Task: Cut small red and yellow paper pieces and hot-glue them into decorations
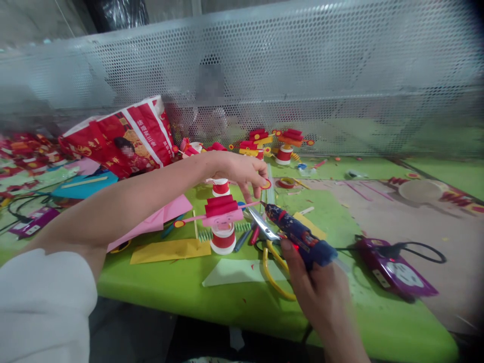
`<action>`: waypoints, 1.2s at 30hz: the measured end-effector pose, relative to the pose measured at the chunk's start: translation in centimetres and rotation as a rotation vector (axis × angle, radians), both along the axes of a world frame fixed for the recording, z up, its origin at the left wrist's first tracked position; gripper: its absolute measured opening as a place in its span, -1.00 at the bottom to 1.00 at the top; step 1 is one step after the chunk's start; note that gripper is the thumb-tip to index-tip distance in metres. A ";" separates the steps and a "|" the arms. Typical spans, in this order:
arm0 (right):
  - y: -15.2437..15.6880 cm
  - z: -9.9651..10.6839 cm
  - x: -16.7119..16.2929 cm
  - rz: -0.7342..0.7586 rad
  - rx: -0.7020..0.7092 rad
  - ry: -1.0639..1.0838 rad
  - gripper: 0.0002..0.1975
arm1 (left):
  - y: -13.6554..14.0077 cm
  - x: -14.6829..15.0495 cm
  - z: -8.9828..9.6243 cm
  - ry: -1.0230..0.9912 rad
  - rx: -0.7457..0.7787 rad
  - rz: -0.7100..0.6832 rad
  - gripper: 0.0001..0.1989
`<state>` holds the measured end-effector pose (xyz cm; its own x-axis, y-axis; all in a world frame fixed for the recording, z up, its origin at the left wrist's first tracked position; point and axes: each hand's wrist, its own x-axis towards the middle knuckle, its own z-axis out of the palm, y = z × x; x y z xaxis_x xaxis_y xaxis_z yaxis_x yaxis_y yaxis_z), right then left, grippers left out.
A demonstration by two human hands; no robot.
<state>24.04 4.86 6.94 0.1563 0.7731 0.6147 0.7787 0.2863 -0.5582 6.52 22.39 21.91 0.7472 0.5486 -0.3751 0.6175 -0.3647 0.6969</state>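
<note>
My right hand [321,292] grips a dark blue patterned glue gun [298,234], its nozzle pointing up and left toward a paper craft figure [223,222] with a red folded hat, pink face and red-and-white cup body. My left hand [242,171] reaches across the green table and pinches a small red and yellow paper ring [265,184] above and to the right of the figure. Yellow-handled scissors [266,242] lie just left of the glue gun.
A red printed bag [121,136] lies at the back left. More finished paper figures [272,143] stand along the perforated metal screen [302,75]. A purple device [395,269] with a black cable sits at right. Yellow paper [170,250], pink paper [159,219] and a tape roll [286,182] lie around.
</note>
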 end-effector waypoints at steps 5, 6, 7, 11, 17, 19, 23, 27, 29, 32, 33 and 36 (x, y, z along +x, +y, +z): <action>-0.2 -0.1 0.1 -0.019 -0.024 -0.013 -0.54 | 0.0 0.0 0.0 -0.001 -0.009 0.001 -0.74; -0.4 -0.1 0.2 -0.019 -0.027 -0.003 -0.53 | 0.1 0.0 0.0 0.001 -0.011 0.005 -0.73; -0.7 0.1 0.2 -0.022 -0.030 0.014 -0.54 | 0.2 -0.1 -0.1 0.002 -0.014 0.005 -0.72; -2.1 0.9 0.9 -0.023 -0.053 0.094 -0.66 | 0.6 -0.4 -0.3 -0.004 -0.019 0.002 -0.69; -3.7 0.1 4.7 0.232 -0.001 -0.259 -0.61 | 1.1 -0.9 -0.7 -0.015 -0.027 0.022 -0.72; -3.9 -0.9 5.8 0.258 -0.055 -0.349 -0.52 | 1.0 -0.9 -0.6 -0.026 -0.016 0.037 -0.72; -4.1 -2.1 6.4 0.309 -0.193 -0.409 -0.59 | 0.5 -0.9 -0.1 -0.033 0.034 0.063 -0.72; -3.9 -2.1 6.1 0.345 -0.222 -0.487 -0.58 | 0.1 -1.1 0.3 -0.055 0.119 0.086 -0.73; -3.7 -2.1 6.0 0.355 -0.240 -0.512 -0.56 | -0.1 -1.3 0.2 -0.053 0.134 0.098 -0.73; -3.4 -2.4 6.3 0.359 -0.276 -0.515 -0.56 | -0.6 -1.4 0.0 -0.060 0.110 0.110 -0.75; -3.3 -2.4 6.5 0.363 -0.274 -0.514 -0.56 | -0.7 -1.4 -0.1 -0.072 0.096 0.116 -0.78; -2.9 -1.6 6.8 0.373 -0.222 -0.468 -0.61 | -1.2 -1.3 -0.5 -0.137 0.070 0.135 -0.85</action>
